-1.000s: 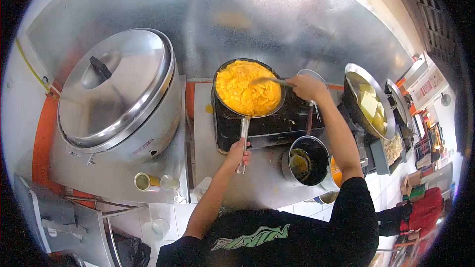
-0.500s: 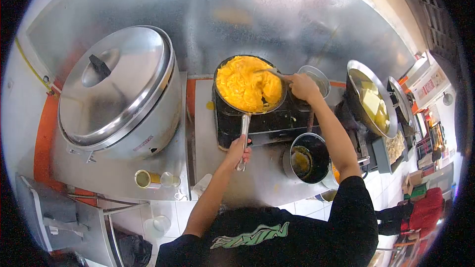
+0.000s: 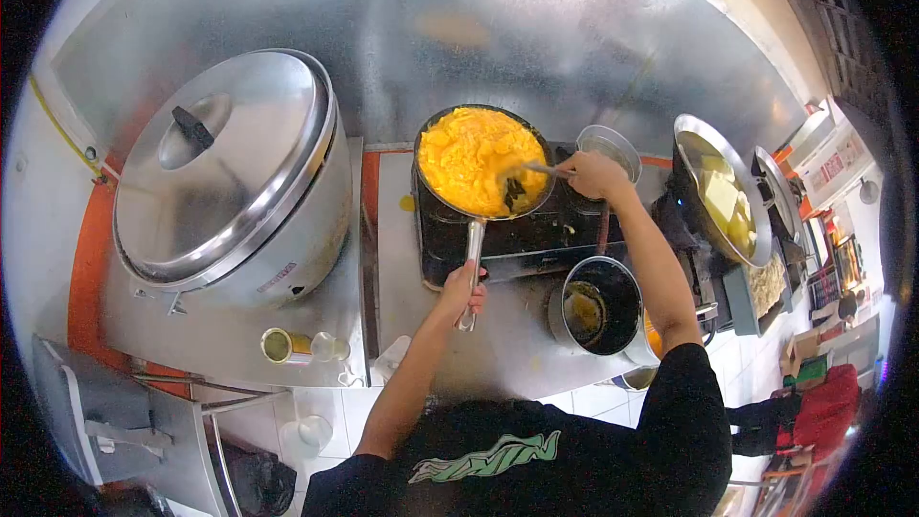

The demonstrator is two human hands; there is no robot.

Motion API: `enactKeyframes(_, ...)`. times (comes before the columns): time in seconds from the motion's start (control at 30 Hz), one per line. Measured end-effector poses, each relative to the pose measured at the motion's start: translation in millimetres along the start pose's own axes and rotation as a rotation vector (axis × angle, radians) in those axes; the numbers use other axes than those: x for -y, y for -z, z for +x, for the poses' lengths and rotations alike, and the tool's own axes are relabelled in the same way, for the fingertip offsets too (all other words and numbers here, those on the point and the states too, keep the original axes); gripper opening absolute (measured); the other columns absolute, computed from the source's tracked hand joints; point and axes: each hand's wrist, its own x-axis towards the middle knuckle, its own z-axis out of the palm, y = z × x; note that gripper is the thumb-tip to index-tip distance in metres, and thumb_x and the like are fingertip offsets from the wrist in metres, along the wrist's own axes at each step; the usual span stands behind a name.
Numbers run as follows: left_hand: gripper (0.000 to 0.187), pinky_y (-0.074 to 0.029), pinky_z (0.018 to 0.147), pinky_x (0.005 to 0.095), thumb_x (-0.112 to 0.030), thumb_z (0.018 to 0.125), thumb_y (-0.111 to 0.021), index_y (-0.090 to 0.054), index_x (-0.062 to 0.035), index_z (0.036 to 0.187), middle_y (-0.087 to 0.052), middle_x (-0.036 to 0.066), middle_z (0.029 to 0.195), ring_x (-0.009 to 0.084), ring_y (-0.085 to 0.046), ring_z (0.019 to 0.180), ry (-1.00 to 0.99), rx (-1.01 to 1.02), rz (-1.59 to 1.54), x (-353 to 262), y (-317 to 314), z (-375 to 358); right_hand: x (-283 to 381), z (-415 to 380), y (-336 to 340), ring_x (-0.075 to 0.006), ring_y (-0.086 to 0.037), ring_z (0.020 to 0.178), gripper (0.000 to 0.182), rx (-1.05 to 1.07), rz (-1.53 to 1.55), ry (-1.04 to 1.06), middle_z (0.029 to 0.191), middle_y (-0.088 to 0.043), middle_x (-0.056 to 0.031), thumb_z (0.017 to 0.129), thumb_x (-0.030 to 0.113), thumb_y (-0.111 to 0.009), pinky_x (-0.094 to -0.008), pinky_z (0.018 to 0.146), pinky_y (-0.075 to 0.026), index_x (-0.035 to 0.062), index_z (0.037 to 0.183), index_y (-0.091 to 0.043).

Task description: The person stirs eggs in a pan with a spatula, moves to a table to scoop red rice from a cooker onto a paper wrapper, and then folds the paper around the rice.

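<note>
My left hand [image 3: 463, 295] is wrapped around the metal handle of a frying pan [image 3: 476, 237], which sits on a black gas stove [image 3: 550, 258]. Yellow scrambled egg [image 3: 469, 155] fills most of the pan, soft and glossy. In my right hand [image 3: 593, 175] is a spatula [image 3: 544, 168], its far end dipped into the egg at the pan's right side. A dark patch of bare pan shows around that end. Behind my right hand stands a clear round bowl or lid [image 3: 610, 137], partly covered by the hand.
A big lidded rice cooker [image 3: 230, 220] stands at left. A dark pot [image 3: 613, 289] sits below my right forearm. Further right, a wok [image 3: 763, 241] holds pale blocks in liquid. A can [image 3: 278, 347] lies near the counter's front edge. A person in red [image 3: 828, 407] is at far right.
My right hand has moved slightly right and down, drawing the spatula's end toward the pan's lower right. More dark pan shows there. My left hand keeps its hold on the handle.
</note>
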Motion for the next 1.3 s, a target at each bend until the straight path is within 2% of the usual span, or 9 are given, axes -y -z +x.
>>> enactKeyframes(0.13, 0.041, -0.030, 0.036, 0.0240, -0.049, 0.088, -0.042, -0.040, -0.0094, 0.098, -0.035, 0.000, 0.057, 0.0071, -0.031, 0.040, -0.018, -0.003, 0.026, -0.2, -1.6, -2.7, 10.7, -6.0, -2.3, -0.0334, -0.058, 0.090, 0.033, -0.195, 0.167, -0.027, 0.094, -0.061, -0.0195, 0.076, 0.013, -0.057, -0.0435, 0.077, -0.046, 0.0209, 0.108, -0.061)
enactKeyframes(0.27, 0.038, -0.030, 0.035, 0.0239, -0.047, 0.089, -0.041, -0.040, -0.0099, 0.098, -0.035, 0.000, 0.057, 0.0069, -0.031, 0.040, 0.003, -0.002, -0.014, 0.7, 0.2, -0.3, 1.7, -11.0, 24.1, -0.0330, -0.058, 0.090, 0.034, -0.150, 0.033, 0.004, 0.095, -0.061, -0.0178, 0.074, 0.012, -0.060, -0.0413, 0.080, -0.045, 0.0192, 0.108, -0.061)
enactKeyframes(0.43, 0.036, -0.030, 0.035, 0.0239, -0.045, 0.090, -0.039, -0.040, -0.0095, 0.097, -0.035, 0.000, 0.057, 0.0069, -0.030, 0.040, 0.012, -0.021, 0.000, -2.7, -4.6, -4.5, 7.5, -38.6, 49.3, -0.0325, -0.059, 0.089, 0.035, 0.097, -0.104, 0.105, 0.094, -0.062, -0.0147, 0.073, 0.013, -0.059, -0.0400, 0.081, -0.045, 0.0200, 0.106, -0.062)
enactKeyframes(0.57, 0.036, -0.030, 0.035, 0.0238, -0.045, 0.091, -0.038, -0.039, -0.0093, 0.098, -0.034, 0.000, 0.057, 0.0071, -0.030, 0.040, -0.002, -0.017, 0.003, -1.1, -4.9, -4.8, 11.6, -14.6, -3.4, -0.0332, -0.059, 0.086, 0.035, 0.122, -0.183, 0.067, 0.093, -0.062, -0.0142, 0.073, 0.011, -0.056, -0.0409, 0.079, -0.046, 0.0193, 0.106, -0.062)
enactKeyframes(0.7, 0.036, -0.030, 0.036, 0.0238, -0.044, 0.091, -0.037, -0.038, -0.0090, 0.098, -0.034, 0.000, 0.057, 0.0074, -0.030, 0.040, -0.013, 0.003, 0.007, -0.1, -4.1, -4.2, 14.9, -1.8, -22.2, -0.0359, -0.058, 0.085, 0.035, -0.270, 0.083, 0.048, 0.091, -0.062, -0.0166, 0.076, 0.011, -0.054, -0.0444, 0.077, -0.046, 0.0198, 0.109, -0.059)
enactKeyframes(0.8, 0.036, -0.030, 0.036, 0.0239, -0.044, 0.091, -0.038, -0.038, -0.0088, 0.099, -0.034, 0.000, 0.057, 0.0075, -0.031, 0.041, -0.011, 0.009, -0.001, -1.8, -3.7, -3.9, 25.9, -11.0, 6.3, -0.0366, -0.058, 0.086, 0.035, -0.316, 0.166, -0.004, 0.091, -0.062, -0.0169, 0.076, 0.011, -0.054, -0.0440, 0.078, -0.045, 0.0190, 0.110, -0.059)
enactKeyframes(1.0, 0.038, -0.030, 0.036, 0.0236, -0.046, 0.090, -0.039, -0.038, -0.0093, 0.098, -0.034, 0.000, 0.058, 0.0072, -0.031, 0.041, 0.022, 0.010, -0.024, -2.0, -3.4, -2.7, 12.3, -34.8, 51.6, -0.0326, -0.058, 0.091, 0.035, 0.044, -0.056, 0.096, 0.094, -0.061, -0.0175, 0.075, 0.010, -0.056, -0.0410, 0.079, -0.045, 0.0182, 0.109, -0.060)
enactKeyframes(1.13, 0.037, -0.030, 0.036, 0.0235, -0.046, 0.090, -0.040, -0.037, -0.0098, 0.097, -0.034, 0.000, 0.058, 0.0071, -0.030, 0.042, 0.024, 0.002, -0.034, -1.5, -3.6, -2.8, 20.6, -32.5, 27.1, -0.0332, -0.058, 0.091, 0.036, 0.256, -0.112, 0.181, 0.094, -0.061, -0.0165, 0.076, 0.013, -0.055, -0.0409, 0.079, -0.045, 0.0188, 0.111, -0.059)
enactKeyframes(1.3, 0.038, -0.030, 0.036, 0.0233, -0.046, 0.090, -0.040, -0.038, -0.0089, 0.098, -0.034, 0.000, 0.058, 0.0068, -0.030, 0.041, 0.002, 0.004, -0.011, 0.5, -3.0, -3.2, 25.0, -6.2, -24.8, -0.0343, -0.058, 0.088, 0.040, -0.111, 0.020, 0.085, 0.094, -0.061, -0.0170, 0.076, 0.013, -0.053, -0.0427, 0.077, -0.046, 0.0230, 0.114, -0.056)
